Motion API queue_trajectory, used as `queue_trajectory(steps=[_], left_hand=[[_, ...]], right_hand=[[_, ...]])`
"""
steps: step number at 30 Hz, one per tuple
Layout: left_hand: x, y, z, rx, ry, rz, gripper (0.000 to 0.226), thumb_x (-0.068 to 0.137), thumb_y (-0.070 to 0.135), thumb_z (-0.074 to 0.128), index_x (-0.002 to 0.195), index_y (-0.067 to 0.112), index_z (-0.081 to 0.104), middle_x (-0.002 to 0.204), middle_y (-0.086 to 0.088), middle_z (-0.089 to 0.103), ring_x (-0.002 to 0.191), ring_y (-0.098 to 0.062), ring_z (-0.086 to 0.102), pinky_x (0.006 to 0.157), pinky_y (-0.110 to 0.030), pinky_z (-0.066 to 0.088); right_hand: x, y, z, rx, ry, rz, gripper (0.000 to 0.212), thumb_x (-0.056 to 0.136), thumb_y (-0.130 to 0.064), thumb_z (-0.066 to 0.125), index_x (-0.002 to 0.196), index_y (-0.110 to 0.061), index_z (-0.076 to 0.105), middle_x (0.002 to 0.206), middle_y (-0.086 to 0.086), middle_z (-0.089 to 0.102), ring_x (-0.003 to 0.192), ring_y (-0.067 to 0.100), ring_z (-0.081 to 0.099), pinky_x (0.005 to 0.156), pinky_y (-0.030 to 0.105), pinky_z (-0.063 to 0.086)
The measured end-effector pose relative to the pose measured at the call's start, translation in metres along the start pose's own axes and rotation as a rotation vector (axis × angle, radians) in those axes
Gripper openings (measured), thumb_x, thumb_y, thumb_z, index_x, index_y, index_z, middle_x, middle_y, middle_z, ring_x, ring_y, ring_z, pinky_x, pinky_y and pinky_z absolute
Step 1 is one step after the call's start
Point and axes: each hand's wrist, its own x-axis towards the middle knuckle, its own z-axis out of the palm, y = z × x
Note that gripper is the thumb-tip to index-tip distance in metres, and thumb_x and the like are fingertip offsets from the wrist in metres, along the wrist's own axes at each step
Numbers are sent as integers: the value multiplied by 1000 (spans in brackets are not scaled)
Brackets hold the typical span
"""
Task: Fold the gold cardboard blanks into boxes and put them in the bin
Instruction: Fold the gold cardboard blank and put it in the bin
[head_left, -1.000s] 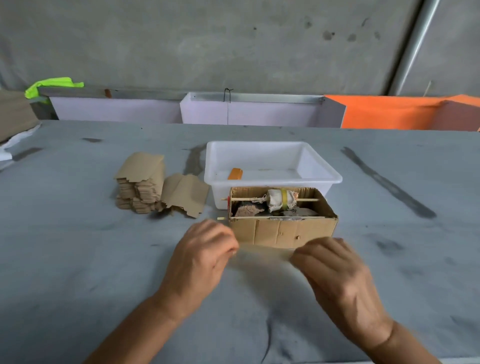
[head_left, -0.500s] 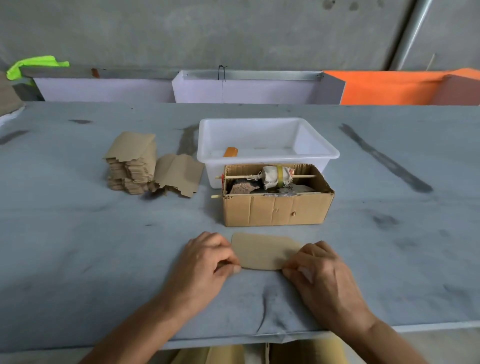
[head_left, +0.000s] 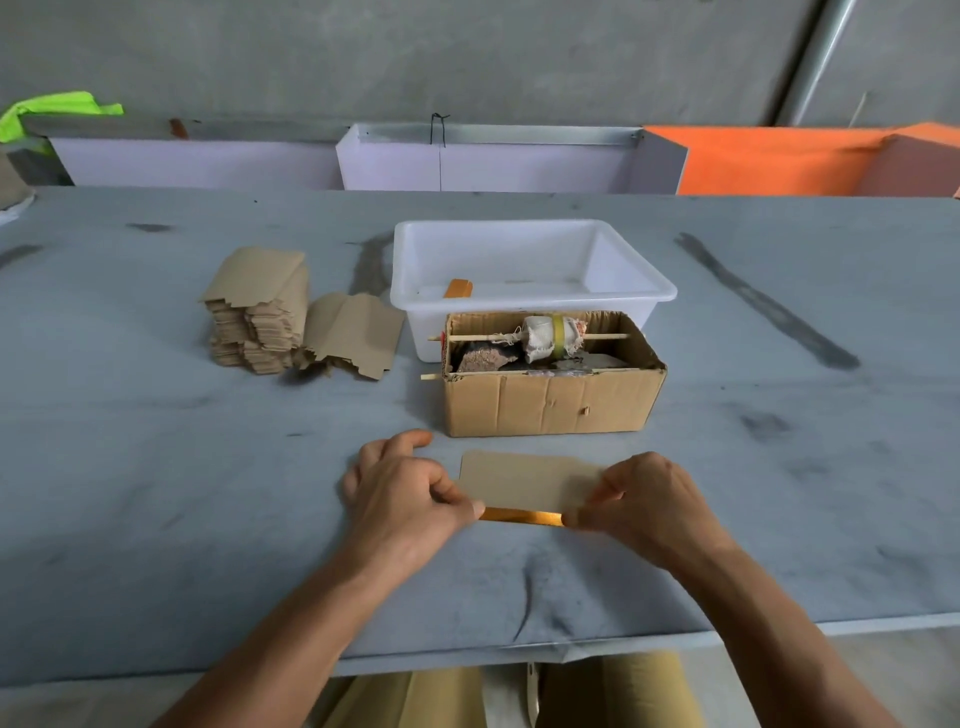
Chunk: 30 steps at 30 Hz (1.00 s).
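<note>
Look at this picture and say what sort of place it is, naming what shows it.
Probably a small packing workshop: a bare concrete wall, a worn grey worktable, a stack of flat brown cardboard blanks and a white plastic bin.

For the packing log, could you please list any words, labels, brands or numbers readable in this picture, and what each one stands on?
None: no readable text shows anywhere in this view.
Flat gold cardboard blank, pinched by the left hand and right hand: plain.
White plastic bin: no label visible; the small orange piece inside bears no legible print.
Brown corrugated cardboard box: unprinted.
Stack of tan cardboard blanks: blank.
</note>
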Motion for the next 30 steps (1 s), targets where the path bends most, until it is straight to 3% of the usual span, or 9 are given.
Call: queue_trajectory(steps=[4, 9, 13, 16, 19, 21, 23, 25, 30], left_hand=[[3, 1, -3, -76, 21, -77, 26, 62, 32, 85, 51, 29, 62, 137, 18, 42, 128, -14, 26, 99, -30, 17], [-2, 7, 1, -61, 91, -31, 30, 65, 24, 83, 59, 38, 56, 121, 17, 46, 123, -15, 32, 95, -26, 19], [-16, 16, 6, 53, 215, 318, 25, 70, -1, 77, 65, 23, 73, 90, 9, 52, 96, -20, 50, 83, -28, 40], [-29, 23, 9, 217, 320, 628, 22, 66, -7, 65, 60, 12, 73, 71, -2, 56, 72, -18, 54, 54, -26, 47], [-36, 25, 8, 408, 275, 728, 14, 60, -1, 68, 51, 10, 65, 64, -1, 54, 63, -15, 54, 47, -25, 42], [-38, 26, 8, 459, 219, 730, 22, 48, -6, 80, 53, 10, 65, 62, 0, 54, 59, -15, 54, 45, -23, 42], [-39, 28, 6, 466, 176, 722, 28, 40, -9, 80, 52, 11, 64, 61, 0, 53, 56, -14, 52, 44, -22, 39], [-40, 32, 5, 464, 151, 706, 31, 36, -8, 78, 47, 13, 58, 60, -1, 51, 53, -16, 50, 44, -22, 35], [-41, 25, 6, 394, 113, 673, 26, 47, -1, 82, 58, 16, 66, 66, 1, 52, 60, -16, 53, 50, -27, 43]], right_hand=[[2, 1, -1, 18, -34, 11, 9, 75, -22, 77, 72, -17, 70, 85, 0, 67, 78, 12, 57, 56, 19, 42], [-5, 4, -1, 164, -38, 7, 25, 70, -14, 80, 60, -28, 62, 72, -10, 60, 70, 5, 53, 61, 20, 45], [-9, 5, 0, 215, -16, -26, 25, 70, -12, 80, 60, -31, 67, 65, -15, 58, 64, 1, 52, 57, 13, 40], [-13, 6, 2, 223, 30, -53, 22, 73, -14, 78, 63, -31, 69, 66, -15, 57, 69, 3, 53, 59, 12, 39], [-18, 7, 6, 181, 95, -72, 4, 81, -21, 72, 80, -23, 76, 83, -8, 62, 90, 16, 54, 77, 27, 48], [-25, 7, 11, 29, 157, -105, 10, 84, -21, 68, 88, -25, 76, 95, -3, 62, 95, 19, 52, 82, 32, 48], [-34, 0, 17, -134, 316, -207, 17, 77, -9, 71, 79, -25, 76, 88, -1, 62, 85, 23, 52, 72, 36, 48], [-42, -9, 26, -148, 417, -344, 24, 60, 3, 68, 64, -20, 73, 71, 1, 61, 67, 25, 53, 51, 39, 47], [-49, -24, 45, -138, 325, -505, 23, 47, 3, 78, 55, -14, 65, 61, 0, 55, 56, 18, 53, 42, 22, 36]])
